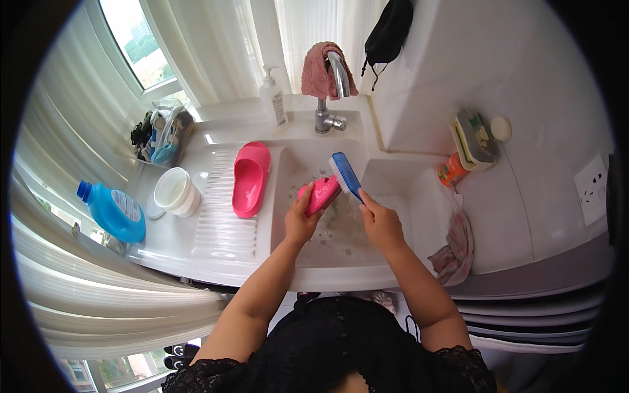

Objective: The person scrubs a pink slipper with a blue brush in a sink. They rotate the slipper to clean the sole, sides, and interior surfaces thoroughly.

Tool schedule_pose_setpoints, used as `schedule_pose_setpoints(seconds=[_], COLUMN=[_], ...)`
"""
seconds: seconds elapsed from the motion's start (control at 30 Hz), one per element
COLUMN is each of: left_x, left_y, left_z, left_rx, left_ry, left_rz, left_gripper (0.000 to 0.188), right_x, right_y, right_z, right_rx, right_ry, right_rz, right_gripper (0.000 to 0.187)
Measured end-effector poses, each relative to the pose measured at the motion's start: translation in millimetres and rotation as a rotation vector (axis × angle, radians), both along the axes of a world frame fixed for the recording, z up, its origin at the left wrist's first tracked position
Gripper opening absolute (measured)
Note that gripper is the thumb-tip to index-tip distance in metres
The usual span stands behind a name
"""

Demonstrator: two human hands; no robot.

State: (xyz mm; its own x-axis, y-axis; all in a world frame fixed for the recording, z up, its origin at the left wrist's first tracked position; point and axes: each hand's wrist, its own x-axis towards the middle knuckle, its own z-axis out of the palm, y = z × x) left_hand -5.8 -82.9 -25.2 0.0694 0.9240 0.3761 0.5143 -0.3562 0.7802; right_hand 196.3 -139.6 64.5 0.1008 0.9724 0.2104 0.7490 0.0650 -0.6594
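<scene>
Over the sink basin (393, 196), my left hand (303, 217) grips a pink slipper (321, 194), its fingers wrapped round the near end. My right hand (380, 221) is closed on the handle of a blue scrubbing brush (347, 175). The brush's white bristles face the slipper and meet its right edge; whether they press on it I cannot tell. Cloudy water with bits of foam lies in the basin below. A second pink slipper (251, 180) rests on the ribbed washboard (219, 226) to the left.
Left of the washboard stand a white tub (177, 192), a blue detergent bottle (113, 213) and a clear box of brushes (160, 136). Behind the basin are a pump bottle (274, 101) and a faucet (322, 118) draped with a pink cloth (321, 71). A rag (455, 249) hangs at the right edge.
</scene>
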Motion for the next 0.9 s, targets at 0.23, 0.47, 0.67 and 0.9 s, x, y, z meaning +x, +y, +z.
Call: schedule_pose_setpoints(seconds=[0.23, 0.47, 0.67, 0.9], left_x=[4, 12, 15, 13], left_y=[-9, -6, -5, -5], left_z=[11, -4, 0, 0], left_rx=[-0.086, -0.039, -0.046, 0.044], left_ry=[0.245, 0.410, 0.458, 0.453], left_rz=[0.078, 0.094, 0.063, 0.116], left_gripper=[0.076, 0.072, 0.072, 0.069], right_x=[-11, 0, -16, -20], right_y=[-15, -3, 8, -21], right_z=[2, -5, -16, -7], right_rx=[-0.195, -0.341, -0.221, -0.313], right_ry=[-0.480, -0.520, -0.379, -0.189], right_rz=[0.132, 0.130, 0.032, 0.007], right_gripper=[0.042, 0.045, 0.039, 0.039])
